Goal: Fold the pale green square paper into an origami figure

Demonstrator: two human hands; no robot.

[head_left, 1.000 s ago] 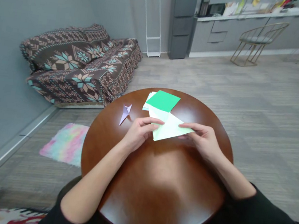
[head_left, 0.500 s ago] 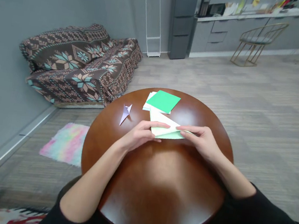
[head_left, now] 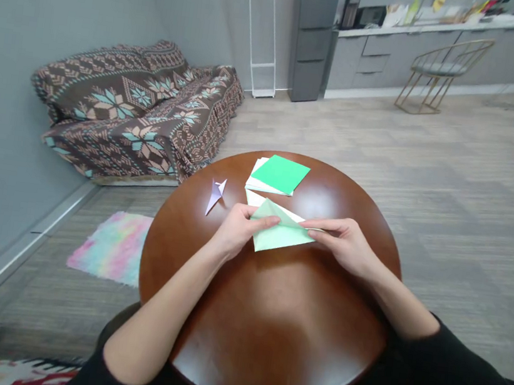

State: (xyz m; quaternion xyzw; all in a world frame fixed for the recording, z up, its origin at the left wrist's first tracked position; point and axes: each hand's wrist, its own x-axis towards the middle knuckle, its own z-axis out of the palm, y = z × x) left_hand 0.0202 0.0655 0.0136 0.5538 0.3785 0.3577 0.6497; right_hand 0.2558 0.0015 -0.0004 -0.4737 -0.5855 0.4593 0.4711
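A pale green sheet of paper (head_left: 280, 238), partly folded, is held between my two hands over the round table. My left hand (head_left: 243, 230) grips its left side, thumb lying across a raised flap and fingers behind it. At the right end my right hand (head_left: 340, 235) pinches the paper between thumb and fingers. The paper's white inner face shows along the far edge, behind the green flap. Just beyond it lies a stack of square sheets with a bright green sheet (head_left: 281, 174) on top. A small folded purple paper figure (head_left: 215, 196) rests left of my left hand.
The brown round table (head_left: 262, 332) has a glossy top. A sofa (head_left: 139, 114) under a patterned cover stands at the far left, with a fluffy pastel rug (head_left: 112, 246) on the floor. A gold-framed chair (head_left: 439, 69) stands by the kitchen counter (head_left: 430, 31).
The paper's near layer has opened toward me, and a green flap now stands up at its left. My left thumb has moved onto that flap. My right hand has barely moved.
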